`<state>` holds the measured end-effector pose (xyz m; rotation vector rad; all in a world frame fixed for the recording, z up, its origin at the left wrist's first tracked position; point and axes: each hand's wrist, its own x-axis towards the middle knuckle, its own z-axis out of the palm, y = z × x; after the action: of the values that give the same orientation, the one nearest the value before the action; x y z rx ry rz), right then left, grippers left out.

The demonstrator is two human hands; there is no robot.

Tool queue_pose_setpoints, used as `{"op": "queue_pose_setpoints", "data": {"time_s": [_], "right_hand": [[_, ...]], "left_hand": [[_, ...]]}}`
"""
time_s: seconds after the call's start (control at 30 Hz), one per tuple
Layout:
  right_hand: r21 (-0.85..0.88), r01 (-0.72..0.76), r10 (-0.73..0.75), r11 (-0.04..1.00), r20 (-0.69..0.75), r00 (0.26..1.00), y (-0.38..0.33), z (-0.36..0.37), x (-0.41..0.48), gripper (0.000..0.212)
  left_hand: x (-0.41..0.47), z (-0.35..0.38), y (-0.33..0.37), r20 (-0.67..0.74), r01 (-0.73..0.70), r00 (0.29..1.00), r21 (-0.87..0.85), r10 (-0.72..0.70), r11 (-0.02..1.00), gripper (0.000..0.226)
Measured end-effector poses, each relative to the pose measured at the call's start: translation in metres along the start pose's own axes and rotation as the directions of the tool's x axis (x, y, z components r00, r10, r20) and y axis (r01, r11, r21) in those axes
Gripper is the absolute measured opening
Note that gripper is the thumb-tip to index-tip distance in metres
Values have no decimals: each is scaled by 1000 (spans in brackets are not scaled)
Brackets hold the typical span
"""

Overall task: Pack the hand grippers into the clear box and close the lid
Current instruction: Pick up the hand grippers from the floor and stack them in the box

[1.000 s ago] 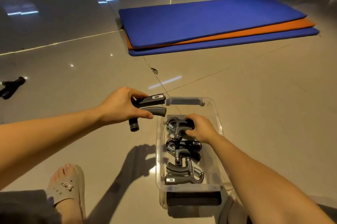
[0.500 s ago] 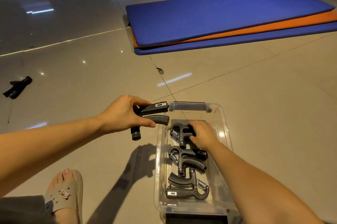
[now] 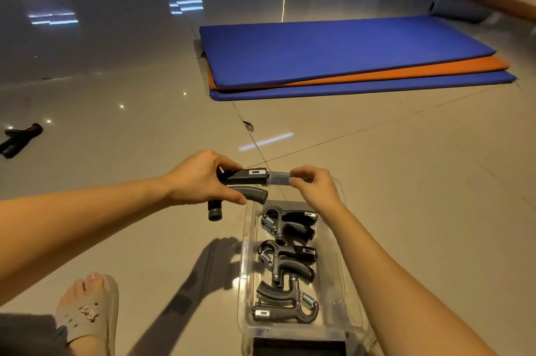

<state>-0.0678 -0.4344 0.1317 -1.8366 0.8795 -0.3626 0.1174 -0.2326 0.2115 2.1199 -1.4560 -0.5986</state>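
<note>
Left hand (image 3: 200, 178): fingers clamped round the head end of the held gripper. The forearm comes in from 9 o'clock.
Held gripper (image 3: 245, 183): black, in the air just outside the box's far left corner, at 10 o'clock from the box's middle. Its two grips stick out past the fingertips toward 3 o'clock, and its knob hangs toward 6 o'clock below the hand. The upper grip's tip is just beside the far handle; whether they touch I cannot tell.
Right hand (image 3: 317, 189): fingers curled together, pinching the right end of the far handle. The forearm crosses above the box's right side from 5 o'clock.
Far handle (image 3: 278, 178): a pale bar on the box's 12 o'clock end, between the two hands.
Box (image 3: 247, 242): clear and open at the top. It stands on the floor with its long sides running 12 to 6 o'clock.
Three grippers (image 3: 287, 260): lying in a row inside the box, apart from both hands. One is at the 12 o'clock end near the right wrist, one in the middle, one at the 6 o'clock end.
Black clip (image 3: 298, 347): on the box's 6 o'clock end.
Loose gripper (image 3: 20, 138): on the floor at 10 o'clock, well apart from box and hands.
Floor (image 3: 406, 181): glossy beige tiles.
Mats (image 3: 348, 57): blue and orange, stacked at 1 o'clock.
Foot (image 3: 87, 286): in a sandal (image 3: 87, 318), at 8 o'clock from the box.
</note>
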Motion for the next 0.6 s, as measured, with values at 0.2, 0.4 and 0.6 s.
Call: {"op": "queue_pose_setpoints", "data": {"time_s": [0.2,0.4,0.6], "right_hand": [[-219,287,-182,932,400,898,-98,-28,-31,80],[-358,388,-239,849,395,887,-105,-16,-55,78],[-414,461,-344,785,329,880,-108,-6,-69,78]], "left_hand": [[9,-14,11,84,-19,996,36,16,999,58],[1,-18,25,87,-88,993,142,76,986,58],[-13,-24,35,29,-103,995,152,100,983,60]]}}
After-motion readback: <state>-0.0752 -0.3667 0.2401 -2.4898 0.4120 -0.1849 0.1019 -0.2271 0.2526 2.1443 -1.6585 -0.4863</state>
